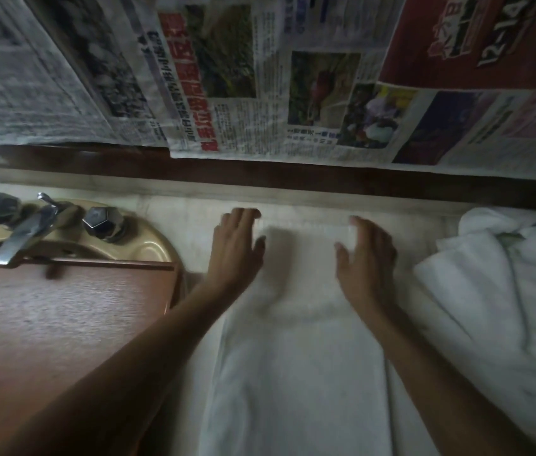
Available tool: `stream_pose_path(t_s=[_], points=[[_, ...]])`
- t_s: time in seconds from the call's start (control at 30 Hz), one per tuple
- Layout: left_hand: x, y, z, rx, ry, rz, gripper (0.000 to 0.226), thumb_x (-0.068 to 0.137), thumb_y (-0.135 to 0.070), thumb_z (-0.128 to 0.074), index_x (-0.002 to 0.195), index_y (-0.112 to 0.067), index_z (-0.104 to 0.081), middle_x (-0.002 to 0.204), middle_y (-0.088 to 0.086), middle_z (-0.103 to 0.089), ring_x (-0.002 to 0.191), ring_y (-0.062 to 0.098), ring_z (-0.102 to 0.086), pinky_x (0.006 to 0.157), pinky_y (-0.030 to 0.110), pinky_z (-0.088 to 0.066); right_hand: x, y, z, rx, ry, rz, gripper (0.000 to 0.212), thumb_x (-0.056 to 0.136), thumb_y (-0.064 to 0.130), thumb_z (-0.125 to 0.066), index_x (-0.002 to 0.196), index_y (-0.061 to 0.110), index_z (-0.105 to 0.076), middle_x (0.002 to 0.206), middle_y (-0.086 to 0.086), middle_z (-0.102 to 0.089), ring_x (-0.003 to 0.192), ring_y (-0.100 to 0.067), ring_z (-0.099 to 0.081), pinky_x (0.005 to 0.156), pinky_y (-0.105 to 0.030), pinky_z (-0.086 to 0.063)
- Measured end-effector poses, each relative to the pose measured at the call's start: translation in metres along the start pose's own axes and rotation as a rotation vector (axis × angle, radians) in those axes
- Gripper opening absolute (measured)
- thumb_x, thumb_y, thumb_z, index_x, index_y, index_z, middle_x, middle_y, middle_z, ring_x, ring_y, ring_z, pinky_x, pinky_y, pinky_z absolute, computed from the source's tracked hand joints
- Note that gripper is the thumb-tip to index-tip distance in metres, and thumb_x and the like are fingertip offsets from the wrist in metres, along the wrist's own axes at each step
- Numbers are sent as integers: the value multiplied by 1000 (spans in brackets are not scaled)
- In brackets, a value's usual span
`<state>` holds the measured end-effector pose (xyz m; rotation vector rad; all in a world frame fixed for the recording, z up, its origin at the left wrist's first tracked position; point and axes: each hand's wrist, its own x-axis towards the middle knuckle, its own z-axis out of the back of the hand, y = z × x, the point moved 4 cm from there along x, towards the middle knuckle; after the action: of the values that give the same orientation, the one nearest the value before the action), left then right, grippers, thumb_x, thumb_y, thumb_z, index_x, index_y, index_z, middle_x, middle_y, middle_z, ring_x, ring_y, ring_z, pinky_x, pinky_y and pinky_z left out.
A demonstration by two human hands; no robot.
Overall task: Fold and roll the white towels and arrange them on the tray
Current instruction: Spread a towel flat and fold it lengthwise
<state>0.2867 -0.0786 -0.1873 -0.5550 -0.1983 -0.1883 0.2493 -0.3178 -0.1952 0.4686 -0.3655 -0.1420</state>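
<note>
I count one long folded white terry towel [299, 357] and one rumpled white towel heap [503, 291]. The towel's far end lies between left hand [237, 245] and right hand [367, 255], both released.

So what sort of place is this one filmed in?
Probably a bathroom counter: a tan sink with a metal tap and two dark knobs, a pale counter beside it, and white towels laid out there. Newspaper covers the wall behind.
</note>
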Motion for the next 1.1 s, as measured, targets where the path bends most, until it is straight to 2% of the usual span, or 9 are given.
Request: stream_pose_path(t_s=[0.07, 0.17, 0.23, 0.33, 0.47, 0.6, 0.8, 0.93, 1.1], points=[[-26, -15, -18, -5, 100, -156, 45, 99, -25, -59, 141, -13, -53, 143, 11, -55, 130, 32, -51, 104, 48, -46, -36, 24, -17, -18, 114, 159, 54, 95, 30, -53, 147, 13, -51, 152, -15, -48, 142, -36, -42, 118, -55, -32], [-53, -5, -41, 90, 315, -214, 59, 108, -47, -29, 163, -24, -26, 171, 3, -18, 159, 22, -11, 128, 46, -14, -66, 16, -35, -191, 293, 258, 57, 103, 47, -39, 155, 24, -43, 166, -9, -31, 155, -29, -25, 122, -58, -21], [-56, 10, -40, 146, 351, -155, 66, 106, -59, -18, 165, -31, -10, 173, -6, 2, 159, 12, 8, 128, 42, 3, -64, -9, -27, -240, 277, 249, 56, 105, 49, -39, 157, 26, -42, 167, -6, -30, 156, -26, -24, 122, -59, -20], [-56, 15, -37, 221, 362, -133, 71, 103, -65, -13, 165, -30, -4, 173, -5, 7, 158, 13, 12, 127, 46, 6, -52, -44, -9, -353, 279, 153, 61, 106, 51, -28, 159, 23, -38, 168, -8, -28, 156, -31, -23, 122, -60, -19], [-57, 0, -38, 257, 345, -89, 73, 101, -57, -12, 165, -21, -14, 173, 4, -5, 160, 22, 0, 126, 50, 4, -58, -19, 6, -281, 221, -27, 66, 102, 45, -30, 160, 13, -34, 168, -17, -22, 156, -37, -17, 124, -59, -16], [-81, -18, -46, 120, 339, -187, 60, 108, -41, -24, 164, -21, -20, 172, 2, -11, 159, 19, -4, 129, 48, -6, -126, 36, -8, -205, 265, 186, 60, 104, 38, -37, 159, 16, -36, 168, -15, -24, 157, -33, -18, 125, -58, -14], [-63, 23, -32, 220, 323, -160, 63, 105, -56, -22, 164, -31, -22, 172, -5, -11, 159, 19, -7, 127, 48, -7, -129, -23, 15, -345, 301, 220, 57, 108, 44, -31, 161, 22, -34, 170, -4, -23, 158, -23, -16, 124, -57, -13], [-66, 21, -18, 143, 334, -18, 66, 104, -48, -29, 163, -18, -26, 171, 8, -17, 158, 27, -14, 126, 46, -12, -126, -37, 24, -295, 271, 162, 61, 105, 45, -40, 158, 15, -38, 167, -14, -28, 153, -36, -27, 121, -56, -21], [-144, 4, 35, -56, 10, 262, 25, 96, -12, -63, 120, -6, -65, 114, 15, -66, 101, 36, -66, 85, 42, -52, -148, -42, 63, -223, 153, -142, 51, 94, 31, -69, 133, 2, -57, 128, -27, -56, 114, -45, -52, 92, -53, -47]])
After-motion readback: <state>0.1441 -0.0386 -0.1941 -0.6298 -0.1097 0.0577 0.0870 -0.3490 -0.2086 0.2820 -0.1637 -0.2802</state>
